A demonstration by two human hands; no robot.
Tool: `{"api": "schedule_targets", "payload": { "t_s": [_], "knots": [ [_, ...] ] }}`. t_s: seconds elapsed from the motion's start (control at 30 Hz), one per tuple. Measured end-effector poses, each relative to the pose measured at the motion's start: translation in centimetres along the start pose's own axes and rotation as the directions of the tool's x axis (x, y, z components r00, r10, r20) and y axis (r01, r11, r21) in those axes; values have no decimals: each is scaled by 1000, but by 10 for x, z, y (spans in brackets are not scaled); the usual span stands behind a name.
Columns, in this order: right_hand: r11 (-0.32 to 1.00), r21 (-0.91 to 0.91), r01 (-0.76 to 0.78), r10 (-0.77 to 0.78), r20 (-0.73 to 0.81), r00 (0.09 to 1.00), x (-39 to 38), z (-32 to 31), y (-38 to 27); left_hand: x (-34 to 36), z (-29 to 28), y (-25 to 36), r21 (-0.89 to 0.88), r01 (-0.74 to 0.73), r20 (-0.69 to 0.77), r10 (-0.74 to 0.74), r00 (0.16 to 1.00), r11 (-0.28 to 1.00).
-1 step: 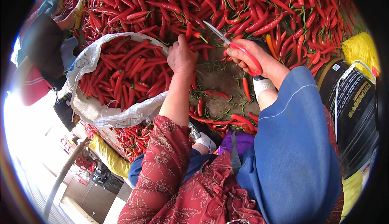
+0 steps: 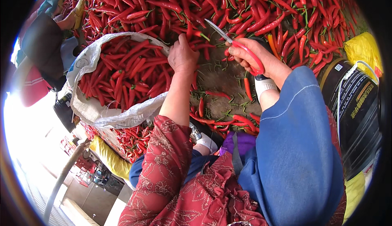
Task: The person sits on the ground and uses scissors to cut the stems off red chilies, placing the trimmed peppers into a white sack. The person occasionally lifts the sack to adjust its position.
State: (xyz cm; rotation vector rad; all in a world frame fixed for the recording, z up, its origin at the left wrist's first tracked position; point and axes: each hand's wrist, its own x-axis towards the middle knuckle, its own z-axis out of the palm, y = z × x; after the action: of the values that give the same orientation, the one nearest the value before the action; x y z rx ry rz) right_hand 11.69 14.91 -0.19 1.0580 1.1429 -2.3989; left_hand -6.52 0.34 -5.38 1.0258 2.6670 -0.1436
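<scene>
My right hand point(image 2: 248, 56) is closed around a pair of red-handled scissors point(image 2: 219, 31), with the silver blades pointing up and to the left. Just left of the blades, my left hand point(image 2: 183, 56) reaches past the sack's right edge with its fingers curled closed. A red chili pepper point(image 2: 189, 30) lies against that hand's upper side. The fingertips are hidden, so what they hold cannot be seen. Beside the left forearm stands a white woven sack point(image 2: 107, 122), its mouth wide and filled with red chilies point(image 2: 130, 69).
A large heap of red chilies point(image 2: 261, 5) with green stems spreads across the far side. Loose chilies and cut stems lie on the ground point(image 2: 216, 79) between my feet. A black printed bag point(image 2: 355, 115) and yellow bag point(image 2: 361, 54) stand at right; a yellow bundle point(image 2: 109, 158) lies lower left.
</scene>
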Motion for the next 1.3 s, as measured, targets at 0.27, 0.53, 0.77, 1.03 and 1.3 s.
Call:
{"api": "schedule_targets", "payload": {
  "t_s": [0.27,0.53,0.77,1.03,1.3],
  "knots": [
    [978,153,140,-130,-70,989,-11,-13,-8,3,-4,61,-418,78,247,31,968,905],
    [888,225,401,-361,-200,911,-49,-53,-23,-16,-3,87,-830,51,183,184,966,556],
    [893,281,352,-245,-352,903,-69,-76,-7,5,-22,96,-612,-398,-319,247,915,683],
    [919,260,296,-176,-400,899,-84,-72,6,50,-14,146,-305,-431,-113,417,902,849],
    [960,-138,244,-273,-261,926,-74,-71,21,18,-29,90,-948,207,211,-8,977,242]
  ]
}}
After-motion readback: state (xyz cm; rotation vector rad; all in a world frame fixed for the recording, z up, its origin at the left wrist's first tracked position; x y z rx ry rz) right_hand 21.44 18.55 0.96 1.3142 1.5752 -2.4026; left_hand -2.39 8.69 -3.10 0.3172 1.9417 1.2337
